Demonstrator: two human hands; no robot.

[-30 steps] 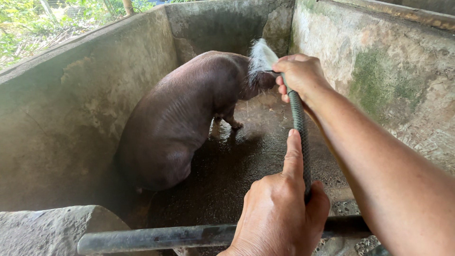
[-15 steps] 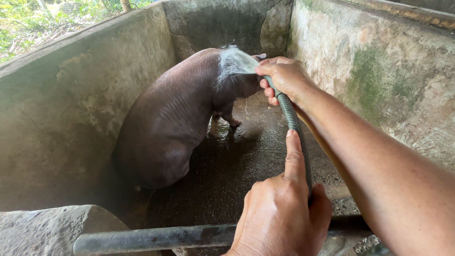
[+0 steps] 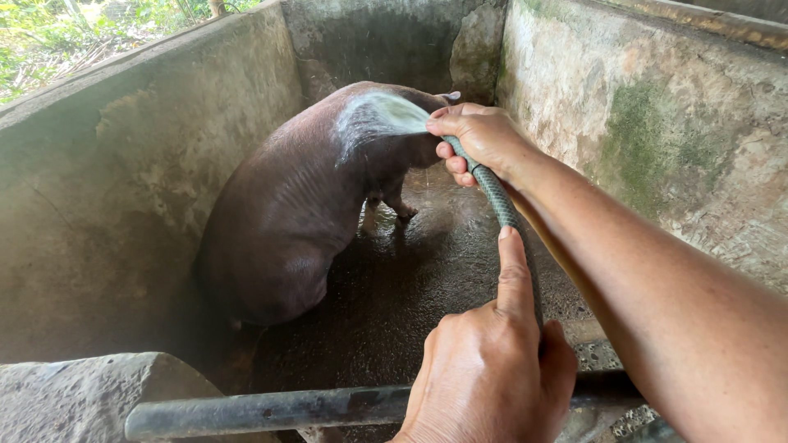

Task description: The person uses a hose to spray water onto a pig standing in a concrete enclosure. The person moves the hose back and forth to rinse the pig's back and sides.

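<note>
One dark pig (image 3: 295, 213) stands in the concrete pen (image 3: 123, 180). One green hose (image 3: 505, 213) runs beside it: the right hand (image 3: 480, 139) has its fingers closed round the nozzle end, spraying the pig's back, and the left hand (image 3: 492, 369) grips the hose nearer, just above one metal bar (image 3: 271, 408).

A small pen enclosed by rough concrete walls. The left wall (image 3: 123, 189) is grey and stained, with pale patches. The back wall (image 3: 369, 41) is darker and damp-looking, with a rough stone-like slab (image 3: 478, 49) leaning in its right corner. The right wall (image 3: 657, 139) is pale and mottled, with green moss. The concrete floor (image 3: 410, 279) is dark, wet and shiny. In the foreground, a grey metal bar (image 3: 271, 408) runs across beside a concrete block (image 3: 90, 394). Beyond the left wall, sunlit green foliage (image 3: 49, 41) shows in daylight.
</note>
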